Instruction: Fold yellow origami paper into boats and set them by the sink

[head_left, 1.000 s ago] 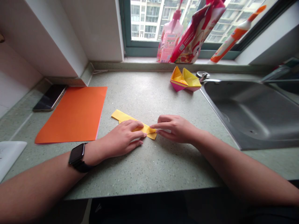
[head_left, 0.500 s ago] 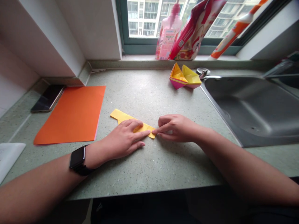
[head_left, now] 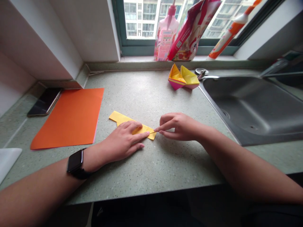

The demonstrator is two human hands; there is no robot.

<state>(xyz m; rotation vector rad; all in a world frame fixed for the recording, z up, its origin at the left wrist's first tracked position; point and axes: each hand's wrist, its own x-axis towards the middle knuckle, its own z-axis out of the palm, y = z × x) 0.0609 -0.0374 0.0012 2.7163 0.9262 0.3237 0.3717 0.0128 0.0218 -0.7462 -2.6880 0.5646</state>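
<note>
Being pressed flat under the spread left hand [head_left: 123, 142], the folded yellow paper strip [head_left: 120, 117] lies on the counter, its end seemingly pinched by the right hand [head_left: 180, 127]; with loosened pressure, the fold could slip or spring open.

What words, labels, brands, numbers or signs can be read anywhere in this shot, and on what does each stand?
No text can be read.
Label on the pink plastic bottle: printed, too small and blurred to read.
Red and white pouch: printed, too small to read.
Orange and white tube: too blurred to read.
Black smartwatch: dark face, nothing shown.
</note>
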